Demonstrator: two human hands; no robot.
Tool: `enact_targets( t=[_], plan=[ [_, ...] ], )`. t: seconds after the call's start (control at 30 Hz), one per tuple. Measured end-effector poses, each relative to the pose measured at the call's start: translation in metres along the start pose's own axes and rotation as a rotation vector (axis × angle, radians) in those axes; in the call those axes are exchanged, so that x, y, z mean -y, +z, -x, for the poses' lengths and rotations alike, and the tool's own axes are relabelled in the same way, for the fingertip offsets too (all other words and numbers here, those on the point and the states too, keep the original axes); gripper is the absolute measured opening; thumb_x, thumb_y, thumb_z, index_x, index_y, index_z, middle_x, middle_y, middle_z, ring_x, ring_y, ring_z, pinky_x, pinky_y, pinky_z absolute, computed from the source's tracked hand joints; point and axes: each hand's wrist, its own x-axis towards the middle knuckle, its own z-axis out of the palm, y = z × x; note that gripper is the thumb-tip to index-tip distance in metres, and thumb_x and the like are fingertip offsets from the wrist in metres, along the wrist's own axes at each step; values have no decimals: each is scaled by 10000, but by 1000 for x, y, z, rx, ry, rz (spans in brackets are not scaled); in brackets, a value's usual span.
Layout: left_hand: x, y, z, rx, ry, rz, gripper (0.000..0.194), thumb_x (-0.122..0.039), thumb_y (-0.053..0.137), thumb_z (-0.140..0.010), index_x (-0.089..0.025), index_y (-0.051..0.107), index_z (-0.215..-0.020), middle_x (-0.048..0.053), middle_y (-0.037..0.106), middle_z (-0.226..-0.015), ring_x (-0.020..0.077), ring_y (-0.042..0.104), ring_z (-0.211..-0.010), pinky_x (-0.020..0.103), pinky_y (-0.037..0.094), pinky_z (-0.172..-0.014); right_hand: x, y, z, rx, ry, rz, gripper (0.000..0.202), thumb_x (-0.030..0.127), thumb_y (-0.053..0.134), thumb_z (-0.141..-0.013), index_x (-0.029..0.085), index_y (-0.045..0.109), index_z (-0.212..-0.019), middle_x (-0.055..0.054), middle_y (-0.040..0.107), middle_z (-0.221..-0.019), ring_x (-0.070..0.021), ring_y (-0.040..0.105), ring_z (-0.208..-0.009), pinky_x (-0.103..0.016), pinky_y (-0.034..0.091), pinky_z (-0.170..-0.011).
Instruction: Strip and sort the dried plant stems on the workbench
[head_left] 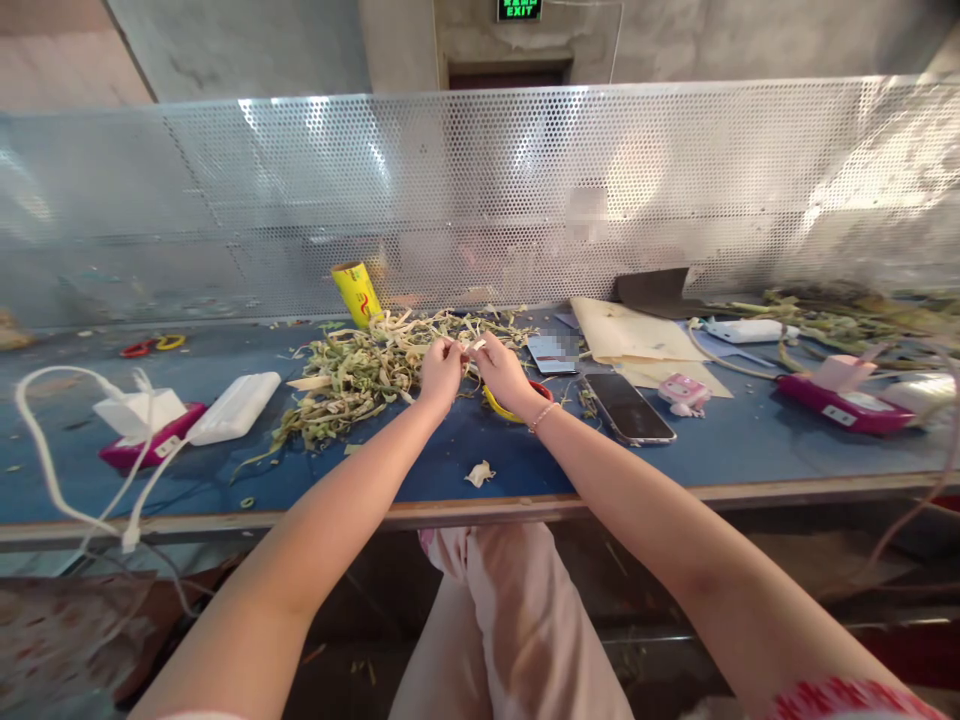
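My left hand [441,372] and my right hand [501,372] meet over the middle of the blue table, fingers pinched. A small pale piece [475,346], too small to name, shows at the fingertips of both. Beside my left hand lies a heap of withered green and straw-coloured plant stalks and leaves [352,375]. Partly hidden under my right hand is a yellow and red ring-shaped thing [501,408], perhaps scissor handles. A crumpled whitish scrap [480,473] rests nearer the front edge.
Behind stands a perforated metal screen [510,200], with a yellow tube [357,294] before it. Red-and-yellow scissors [154,345], a white power bank [236,408] and a magenta power strip [154,440] lie left. Rightward are a phone [630,407], pink case [683,392] and brown paper [637,335].
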Motion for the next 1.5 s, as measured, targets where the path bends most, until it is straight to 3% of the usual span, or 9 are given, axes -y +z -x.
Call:
enact_targets(
  t=[0.27,0.4,0.63,0.8,0.97,1.23,1.5],
  plan=[
    [-4,-5,3,148,78,-190,175,-238,531,-740,-185,431,-607,-38,478,-476,93,432,-455,218,307,-503,-10,-9,-4,-42,-40,201,212,249,384,-780,222,288,-592,28,394,-540,-124,363,-526,-244,254,-547],
    [-9,-5,4,231,0,-192,173,-141,500,-725,-175,435,-569,-44,477,-444,89,439,-418,220,329,-491,-15,-12,-5,32,-176,332,167,169,386,-737,219,316,-594,-1,423,-586,-144,398,-585,-252,270,-576],
    [-8,-5,3,321,-130,-73,142,-141,583,-681,-159,469,-597,-40,526,-486,83,495,-449,209,381,-499,-21,-10,-5,59,-206,357,132,145,345,-757,215,367,-647,-41,488,-655,-164,436,-628,-257,304,-593],
    [3,-1,1,243,-78,-73,181,-149,582,-699,-168,437,-591,-56,460,-435,61,389,-378,201,283,-443,-20,-3,-6,15,-138,274,126,169,328,-778,217,364,-666,-33,482,-655,-157,423,-626,-261,313,-606],
    [5,1,-2,136,-80,17,189,-136,471,-755,-173,408,-582,-63,402,-400,65,359,-384,210,272,-460,-16,0,-9,-67,79,90,150,254,397,-770,219,348,-633,16,457,-609,-130,405,-590,-250,317,-604],
    [-5,-2,1,224,-145,174,183,-200,689,-564,-129,523,-593,-37,508,-498,60,453,-472,205,336,-493,-23,0,-10,-122,135,-128,203,336,411,-773,215,366,-616,39,409,-548,-118,402,-578,-239,319,-562],
    [-6,-3,1,236,-163,249,241,-154,726,-481,-116,565,-656,-34,559,-526,67,515,-509,230,411,-583,-34,6,-15,-112,169,-238,246,388,429,-770,222,349,-608,54,352,-506,-102,372,-511,-229,301,-495]
  ],
)
